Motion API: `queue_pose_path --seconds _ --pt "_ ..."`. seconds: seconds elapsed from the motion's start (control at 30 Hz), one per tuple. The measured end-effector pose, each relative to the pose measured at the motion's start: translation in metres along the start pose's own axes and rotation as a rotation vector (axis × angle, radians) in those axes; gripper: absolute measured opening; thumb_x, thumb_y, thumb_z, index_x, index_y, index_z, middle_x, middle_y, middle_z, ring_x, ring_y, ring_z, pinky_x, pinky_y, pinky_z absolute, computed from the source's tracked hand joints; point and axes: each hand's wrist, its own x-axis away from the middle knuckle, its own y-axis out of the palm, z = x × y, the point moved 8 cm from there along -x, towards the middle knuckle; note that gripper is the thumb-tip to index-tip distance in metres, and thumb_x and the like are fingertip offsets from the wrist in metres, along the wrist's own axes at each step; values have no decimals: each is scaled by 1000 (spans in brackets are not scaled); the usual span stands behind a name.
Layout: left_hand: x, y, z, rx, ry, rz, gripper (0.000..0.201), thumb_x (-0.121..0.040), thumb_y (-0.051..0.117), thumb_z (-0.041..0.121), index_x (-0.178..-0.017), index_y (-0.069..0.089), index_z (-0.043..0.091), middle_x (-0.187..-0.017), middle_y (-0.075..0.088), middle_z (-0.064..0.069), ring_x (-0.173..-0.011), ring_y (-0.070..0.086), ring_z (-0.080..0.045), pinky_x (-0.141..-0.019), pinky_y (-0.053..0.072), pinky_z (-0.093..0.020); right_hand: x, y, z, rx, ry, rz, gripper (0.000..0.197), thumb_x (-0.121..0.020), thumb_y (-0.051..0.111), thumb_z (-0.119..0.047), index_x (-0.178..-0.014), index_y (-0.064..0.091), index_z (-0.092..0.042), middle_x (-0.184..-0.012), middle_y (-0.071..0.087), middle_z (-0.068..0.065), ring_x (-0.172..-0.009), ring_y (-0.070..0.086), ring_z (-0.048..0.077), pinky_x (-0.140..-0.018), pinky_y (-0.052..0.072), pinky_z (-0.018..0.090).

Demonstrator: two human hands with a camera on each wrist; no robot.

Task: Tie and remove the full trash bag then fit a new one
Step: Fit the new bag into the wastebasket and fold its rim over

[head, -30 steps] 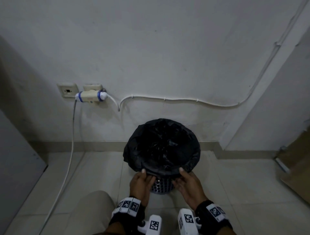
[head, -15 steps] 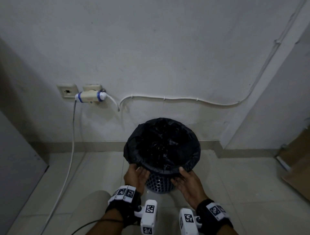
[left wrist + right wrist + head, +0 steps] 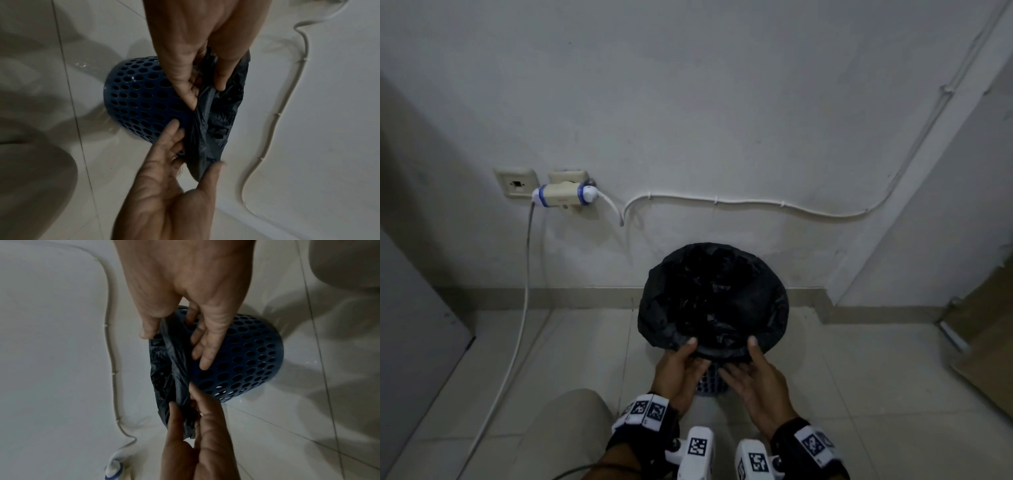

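A black trash bag (image 3: 715, 301) lines a blue perforated bin (image 3: 709, 383) that stands on the tiled floor against the wall. The bag's rim is folded over the bin's edge. My left hand (image 3: 688, 356) pinches the near fold, thumb on top and fingers underneath. My right hand (image 3: 750, 356) pinches the same fold a little to the right. In the left wrist view my left hand (image 3: 205, 95) grips the bunched hem beside the bin (image 3: 139, 100). The right wrist view has my right hand (image 3: 174, 350) with its thumb on the bag (image 3: 164, 373) and its fingers along the bin (image 3: 246, 356).
A wall socket with a plug adapter (image 3: 565, 197) sits left of the bin, and its white cord (image 3: 524, 308) drops to the floor. Another cable (image 3: 756, 205) is clipped along the wall. A grey panel (image 3: 414, 342) stands at left, a brown board (image 3: 986, 335) at right, my knee (image 3: 565, 431) near left.
My left hand dipped under the bag's folded hem, then came back up. Both hands now pinch the near hem and have drawn it up off the bin's side.
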Motion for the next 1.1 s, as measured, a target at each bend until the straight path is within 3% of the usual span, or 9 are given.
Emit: queue_pose_path --seconds 0.17,0.33,0.53,0.6,0.7,0.83,0.93,1.0,1.1 --pt "5 -11 2 -75 5 31 36 -97 54 25 -129 55 10 -125 65 -13 -115 62 -29 -92 53 -38 -6 -2 -7 -26 -35 40 35 -92 63 -8 -126 60 1 -121 67 21 -110 64 35 -94 52 44" --pt "1 -27 24 -43 84 134 31 -101 44 14 -126 52 -3 -118 63 -18 -96 64 -27 -65 60 -30 -8 -2 -7 1 -45 27 31 -94 61 -10 -125 61 -2 -120 69 17 -108 65 32 -89 56 42" --pt "-4 -48 25 -104 79 314 25 -102 40 7 -111 58 -8 -123 59 -23 -99 60 -31 -83 55 -38 -9 -5 -7 28 -54 34 35 -95 61 -12 -128 59 -3 -121 69 17 -113 64 35 -100 49 47" --pt "-3 -51 25 -135 34 328 19 -99 49 14 -100 63 0 -110 65 -22 -95 62 -30 -74 58 -34 -9 -6 -9 34 -62 32 35 -94 61 -13 -127 59 -2 -120 69 17 -113 64 35 -99 50 47" --pt "-8 -51 29 -195 -25 345 12 -97 54 15 -90 59 7 -80 58 -12 -65 53 -18 -56 51 -22 -8 -8 -11 48 -64 30 34 -93 62 -13 -124 61 0 -119 69 17 -113 63 36 -98 50 47" --pt "-14 -44 39 -105 41 351 35 -100 44 12 -130 48 -6 -118 60 -22 -83 60 -23 -77 52 -32 -9 -7 -12 53 -66 20 33 -94 61 -14 -123 62 1 -119 69 18 -115 63 38 -97 50 46" --pt "-9 -31 47 -77 82 276 41 -95 56 34 -118 57 1 -117 64 -20 -103 63 -32 -94 51 -44 -9 -6 -12 63 -66 22 33 -94 61 -13 -123 61 2 -118 70 19 -114 63 38 -95 52 45" --pt "-8 -24 53 -166 118 253 36 -87 69 30 -104 63 -1 -102 70 -20 -99 68 -36 -83 58 -42 -8 -6 -14 71 -67 18 32 -94 61 -13 -122 61 2 -118 69 19 -114 63 38 -95 52 46" --pt "-7 -16 49 -127 113 215 19 -90 60 3 -106 61 -8 -106 67 -24 -93 67 -36 -57 58 -30 -6 -5 -17 61 -70 10 31 -95 60 -12 -122 62 2 -119 69 19 -113 64 37 -96 52 46"
